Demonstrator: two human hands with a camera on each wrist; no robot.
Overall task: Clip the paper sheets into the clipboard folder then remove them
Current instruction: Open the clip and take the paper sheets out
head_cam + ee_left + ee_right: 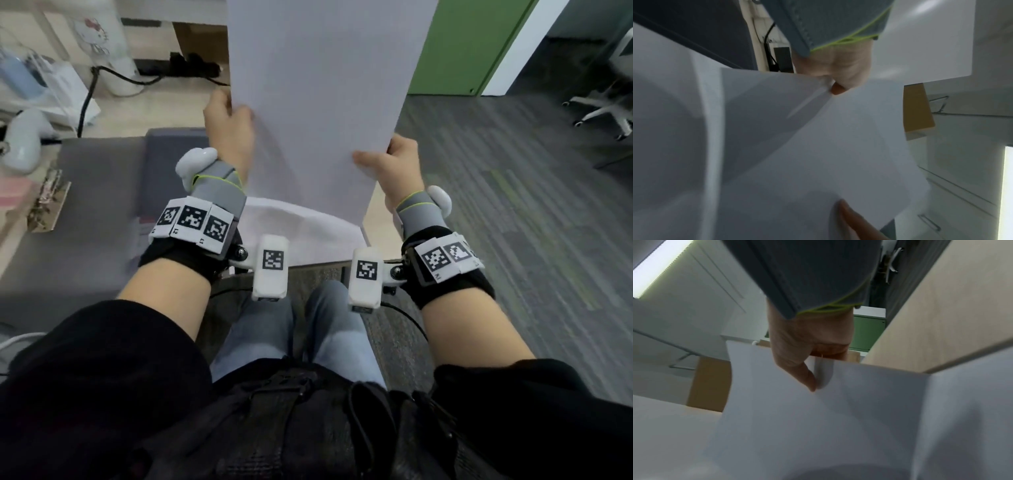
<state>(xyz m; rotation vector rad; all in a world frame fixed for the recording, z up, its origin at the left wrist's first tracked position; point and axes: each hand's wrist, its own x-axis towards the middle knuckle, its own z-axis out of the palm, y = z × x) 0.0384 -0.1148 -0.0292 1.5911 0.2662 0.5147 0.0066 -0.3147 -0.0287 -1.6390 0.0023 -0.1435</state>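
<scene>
I hold white paper sheets [318, 102] upright in front of me, above the desk edge. My left hand [229, 120] grips their left edge, thumb on the near face. My right hand [394, 161] grips the right edge lower down, thumb [364, 159] pressed on the front. The left wrist view shows the sheets [818, 146] pinched at their edge by my left hand [836, 78]. In the right wrist view my right hand [807, 350] pinches the sheets [818, 426], which bend under it. A grey clipboard folder [102, 192] lies open on the desk to the left. More white paper [301, 233] lies below the held sheets.
At the far left of the desk [164, 106] are a white device [24, 140], a black cable [85, 102], a white cylindrical unit [109, 44] and a patterned card [48, 202]. Right of the desk is grey carpet [513, 205], a green cabinet [469, 44] and a chair base [603, 109].
</scene>
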